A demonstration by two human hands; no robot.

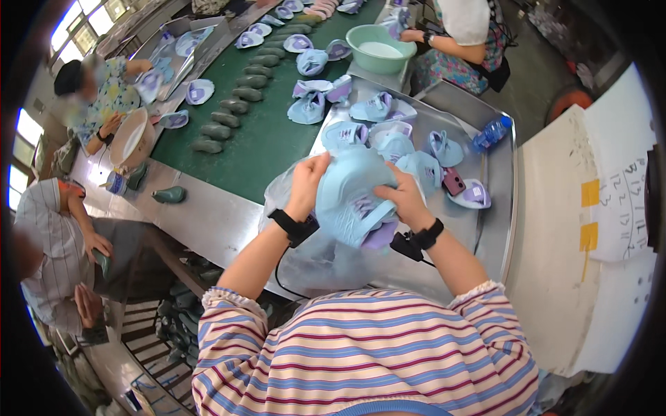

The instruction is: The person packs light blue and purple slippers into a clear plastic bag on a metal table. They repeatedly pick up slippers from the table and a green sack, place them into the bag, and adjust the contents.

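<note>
Between my two hands is a light blue shoe upper (350, 187) with purple lacing and lining, held up over the metal tray. My left hand (309, 184) grips its left edge with curled fingers. On the other side my right hand (406, 197) pinches the edge, thumb on the blue material. Clear plastic film (319, 256) lies just below the upper. Beyond my hands, several similar blue and purple uppers (394, 144) are piled in the tray. A dark red phone-like object (454, 182) rests among them by my right hand.
A blue bottle (492, 133) lies at the metal tray's (512, 208) right side. Dark green shoe lasts (236, 106) line a green conveyor belt (277, 149). A green basin (380, 50) stands ahead beside a co-worker (461, 41). Other people sit at left, one near a tan basin (132, 139).
</note>
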